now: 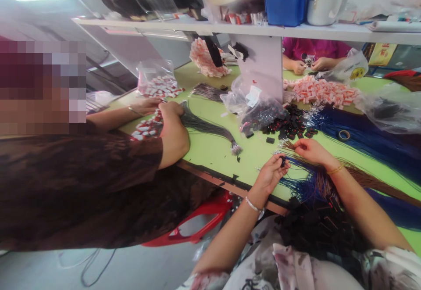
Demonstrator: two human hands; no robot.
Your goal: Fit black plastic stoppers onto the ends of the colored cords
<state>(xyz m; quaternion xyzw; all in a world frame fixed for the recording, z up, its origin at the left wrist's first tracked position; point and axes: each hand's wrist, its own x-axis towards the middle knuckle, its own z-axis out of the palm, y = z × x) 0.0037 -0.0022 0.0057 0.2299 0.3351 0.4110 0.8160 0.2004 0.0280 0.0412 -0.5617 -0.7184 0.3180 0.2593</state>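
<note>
Fingers point(279, 163) of the left hand point(270, 175) are pinched shut on a small black clip point(283, 161), held just above the near edge of the green tabletop point(213, 149). Right hand point(311, 150) sits just to the right of it, fingers curled down onto a brown cord point(362, 177), though whether they actually grip it is hard to tell. Blue cords point(362, 136) fan out under and beyond both hands.

Going left to right across the rest: a co-worker in a dark brown top leans in on the left, their hand point(171, 110) pressing on a bundle of dark cords point(210, 127) next to red-and-white pieces point(146, 127). Middle of the tabletop has a clear plastic bag point(250, 105) and a loose pile of black clips point(289, 125) just beyond the hands. Small tape roll point(344, 134) lies on the blue cords. Far right there's a heap of pink-and-white pieces point(325, 91), with another person's hands point(309, 65) working behind it. Blue bin point(286, 2) is up on the shelf point(230, 29).
</note>
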